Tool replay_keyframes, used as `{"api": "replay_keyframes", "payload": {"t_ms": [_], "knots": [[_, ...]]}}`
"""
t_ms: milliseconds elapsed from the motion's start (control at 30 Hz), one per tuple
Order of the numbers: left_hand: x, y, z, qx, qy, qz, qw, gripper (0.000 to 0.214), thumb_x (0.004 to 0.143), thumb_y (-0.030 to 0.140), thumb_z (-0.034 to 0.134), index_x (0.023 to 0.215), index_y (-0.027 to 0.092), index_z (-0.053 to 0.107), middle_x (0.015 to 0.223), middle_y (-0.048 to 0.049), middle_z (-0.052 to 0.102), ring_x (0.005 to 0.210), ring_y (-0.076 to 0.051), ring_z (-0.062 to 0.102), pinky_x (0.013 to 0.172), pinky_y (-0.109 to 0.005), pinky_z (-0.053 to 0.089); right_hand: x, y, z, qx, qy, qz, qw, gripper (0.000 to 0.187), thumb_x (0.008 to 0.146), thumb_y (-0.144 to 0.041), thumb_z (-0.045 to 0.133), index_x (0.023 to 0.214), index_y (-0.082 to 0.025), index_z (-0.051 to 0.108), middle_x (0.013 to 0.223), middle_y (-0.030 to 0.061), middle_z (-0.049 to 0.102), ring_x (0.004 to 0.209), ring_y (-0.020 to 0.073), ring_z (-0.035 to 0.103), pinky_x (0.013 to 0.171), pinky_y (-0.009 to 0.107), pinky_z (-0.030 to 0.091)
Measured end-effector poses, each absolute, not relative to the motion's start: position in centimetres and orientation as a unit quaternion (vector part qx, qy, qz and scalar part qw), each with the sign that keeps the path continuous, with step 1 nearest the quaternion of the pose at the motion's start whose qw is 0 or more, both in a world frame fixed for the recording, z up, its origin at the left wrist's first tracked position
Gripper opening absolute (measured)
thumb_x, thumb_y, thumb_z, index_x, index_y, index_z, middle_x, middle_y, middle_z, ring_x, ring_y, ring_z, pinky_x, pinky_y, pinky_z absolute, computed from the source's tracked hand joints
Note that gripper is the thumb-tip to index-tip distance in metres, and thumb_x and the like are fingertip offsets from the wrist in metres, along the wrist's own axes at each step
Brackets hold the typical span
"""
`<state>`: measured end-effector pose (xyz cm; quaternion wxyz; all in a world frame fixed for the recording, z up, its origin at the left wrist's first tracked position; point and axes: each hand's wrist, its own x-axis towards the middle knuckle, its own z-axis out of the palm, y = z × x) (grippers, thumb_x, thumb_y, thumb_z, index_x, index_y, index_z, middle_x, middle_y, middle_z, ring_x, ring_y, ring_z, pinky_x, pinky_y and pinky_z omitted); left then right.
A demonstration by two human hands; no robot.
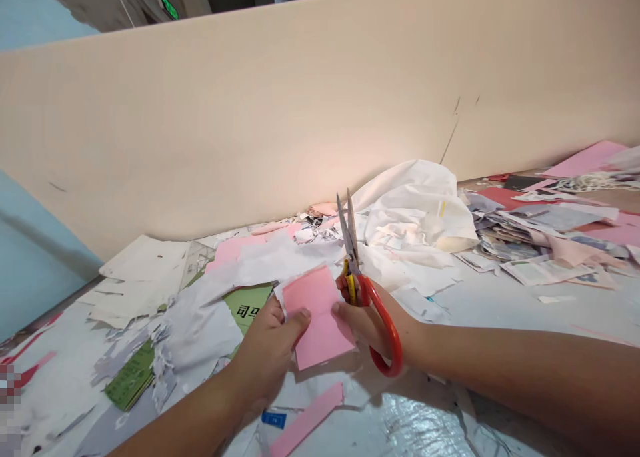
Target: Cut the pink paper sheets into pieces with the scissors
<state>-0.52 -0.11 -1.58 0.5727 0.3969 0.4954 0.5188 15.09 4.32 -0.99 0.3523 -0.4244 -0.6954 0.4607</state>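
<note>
A pink piece of paper [320, 320], roughly rectangular with a crease across its middle, is held up between both hands in front of me. My left hand [275, 337] pinches its left edge, thumb on top. The thumb of my right hand [367, 317] presses on the paper's right edge. That same hand also carries red-handled scissors [395, 340], blades pointing up and slightly parted, a yellow part near the pivot. Below the hands lies a pink paper strip [313, 420], beside a small blue label [274, 420].
White sheets and torn scraps [210, 324] cover the table's left, with green printed paper [133, 377] among them. A crumpled white bag [415, 204] sits behind my hands. Mixed paper cuttings [540, 230] pile up at right. A beige panel [280, 117] borders the back.
</note>
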Motion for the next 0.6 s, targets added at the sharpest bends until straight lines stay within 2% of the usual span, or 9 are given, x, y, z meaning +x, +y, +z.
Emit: {"api": "replay_keyframes", "payload": {"t_ms": [100,233,433,600], "knots": [[-0.55,-0.09,-1.75,0.399,0.461,0.517,0.601,0.034,0.071,0.026,0.060,0.104,0.018,0.053,0.082,-0.0046,0.066,0.066,-0.016,0.060,0.055,-0.025,0.046,15.34,4.44,-1.33,-0.398,-0.720,0.433,0.370,0.020,0.074,-0.027,0.046,0.060,-0.018,0.034,0.054,-0.0056,0.032,0.051,0.0083,0.031,0.048,0.023,0.030],[-0.70,-0.16,-1.93,0.397,0.431,0.480,0.653,0.037,0.070,0.023,0.061,0.106,0.017,0.053,0.085,-0.0074,0.066,0.070,-0.018,0.062,0.057,-0.027,0.047,15.55,4.61,-1.50,-0.383,-0.710,0.472,0.357,0.028,0.077,-0.030,0.043,0.054,-0.018,0.032,0.050,-0.0049,0.033,0.047,0.0080,0.033,0.045,0.022,0.030],[-0.68,-0.18,-1.88,0.381,0.410,0.447,0.698,0.037,0.072,0.020,0.059,0.108,0.017,0.052,0.088,-0.0093,0.066,0.073,-0.020,0.062,0.059,-0.029,0.047,15.49,4.75,-1.95,-0.413,-0.679,0.455,0.402,0.013,0.074,-0.029,0.048,0.069,-0.017,0.045,0.061,-0.0013,0.050,0.056,0.0114,0.045,0.052,0.024,0.037],[-0.54,-0.25,-1.46,0.374,0.403,0.464,0.695,0.035,0.072,0.018,0.058,0.106,0.018,0.053,0.085,-0.0079,0.066,0.073,-0.020,0.062,0.061,-0.030,0.048,15.66,4.69,-1.42,-0.384,-0.678,0.502,0.376,0.017,0.077,-0.034,0.047,0.073,-0.018,0.043,0.060,-0.0026,0.046,0.056,0.0114,0.044,0.056,0.025,0.038]]}}
